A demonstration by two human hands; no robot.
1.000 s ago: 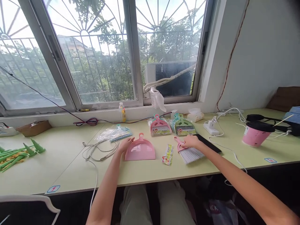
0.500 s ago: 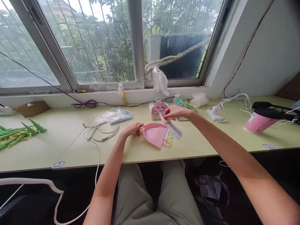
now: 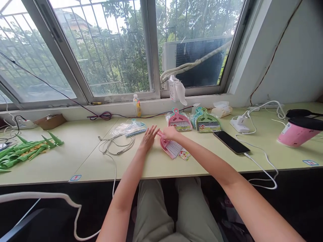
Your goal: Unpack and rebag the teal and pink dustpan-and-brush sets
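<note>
I watch the near side first: a printed card [image 3: 185, 155] pokes out there, to the right of the right hand [image 3: 169, 133], and I judge that it could crease or drag if anything pivots onto it. Closer to those fingers, the pink brush [image 3: 174, 146] lies at a slant over the pink dustpan [image 3: 165, 148]. An off-centre press could make the pan skid on the smooth desk [image 3: 153, 169], or push the brush askew. Well left of the left hand [image 3: 148, 137], the coiled cable [image 3: 119, 146] could snag if that hand sweeps outward. Beyond the right fingers, the pink-fronted pack [image 3: 180, 121] could be shoved by a push that overruns.

As for pose, both hands come in over the desk's near edge. The right is palm down over the handle end, knuckles up; its fingers look curled, but their tips are hidden, so I cannot tell whether they grip. The left fingers, just left of the handle, are spread and point away from me, holding nothing that I can see.
</note>
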